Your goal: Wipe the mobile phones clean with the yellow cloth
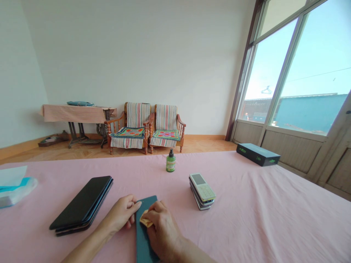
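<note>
My left hand pinches the upper left edge of a flat dark teal slab, with the thumb on top and the fingers curled beside it. The slab has the shape of a tablet or a large phone; its exact kind I cannot tell. A folded yellow cloth is bunched in the closed fingers of my right hand and presses on the slab's face. To the left lies a stack of black flat slabs. On the right is a stack of mobile phones, a white keypad phone on top.
A green spray bottle stands on the pink sheet beyond my hands. A black box lies at the back right, and a clear plastic packet at the far left. Two wooden armchairs stand by the wall.
</note>
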`<control>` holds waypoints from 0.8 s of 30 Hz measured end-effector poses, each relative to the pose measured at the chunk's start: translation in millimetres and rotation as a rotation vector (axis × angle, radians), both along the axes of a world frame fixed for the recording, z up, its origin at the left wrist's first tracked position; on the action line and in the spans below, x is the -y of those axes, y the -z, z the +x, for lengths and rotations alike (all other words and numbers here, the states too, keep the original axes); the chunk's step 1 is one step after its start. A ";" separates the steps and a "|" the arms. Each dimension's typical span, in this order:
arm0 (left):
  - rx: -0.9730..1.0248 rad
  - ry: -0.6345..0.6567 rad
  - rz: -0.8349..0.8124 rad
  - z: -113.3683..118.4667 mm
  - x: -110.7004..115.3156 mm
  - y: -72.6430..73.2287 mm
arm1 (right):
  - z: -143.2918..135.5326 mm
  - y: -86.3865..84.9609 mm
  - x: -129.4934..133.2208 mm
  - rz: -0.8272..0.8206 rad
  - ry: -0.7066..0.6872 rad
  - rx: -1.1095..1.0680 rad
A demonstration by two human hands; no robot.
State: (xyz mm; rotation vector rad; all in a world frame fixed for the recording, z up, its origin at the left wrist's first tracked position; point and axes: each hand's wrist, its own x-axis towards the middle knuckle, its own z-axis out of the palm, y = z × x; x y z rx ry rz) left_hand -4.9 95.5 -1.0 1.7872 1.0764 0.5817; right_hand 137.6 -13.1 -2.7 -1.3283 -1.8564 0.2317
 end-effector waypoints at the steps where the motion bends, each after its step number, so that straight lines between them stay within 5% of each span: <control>1: 0.000 0.000 -0.001 0.1 -0.2 0.2 | 1.0 -1.4 0.3 0.002 0.006 0.005; 17: 0.020 -0.042 0.005 0.0 4.4 4.9 | -7.7 8.7 -1.1 -0.060 -0.048 -0.007; 24: 0.028 -0.036 0.010 -0.2 3.8 4.6 | -4.4 0.8 2.3 -0.033 0.056 -0.065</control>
